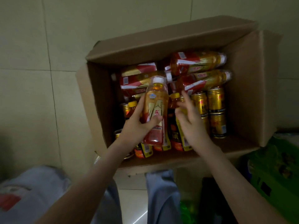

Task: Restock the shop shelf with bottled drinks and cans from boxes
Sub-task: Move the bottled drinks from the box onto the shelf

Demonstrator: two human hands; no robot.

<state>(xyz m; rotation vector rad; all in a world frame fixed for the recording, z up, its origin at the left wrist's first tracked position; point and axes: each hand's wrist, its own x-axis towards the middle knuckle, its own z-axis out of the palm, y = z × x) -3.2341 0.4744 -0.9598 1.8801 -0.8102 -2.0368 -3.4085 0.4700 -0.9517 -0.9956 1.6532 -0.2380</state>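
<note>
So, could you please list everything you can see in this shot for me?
cardboard box: one, brown, flaps open, on the floor
white-capped bottles: at least four, amber with red and gold labels, lying at the box's far end
held bottle: one, amber, white cap, above the box's near left
yellow-capped bottles: several, dark with yellow labels, box's near side
cans: at least four, gold, box's right side
green pack: one, right of the box
grey bundle: one, red patch, lower left, blurred
tiled floor: pale
legs: blue jeans, near the box
left hand: grips the held bottle
right hand: fingers relaxed, over the yellow-capped bottles
</note>
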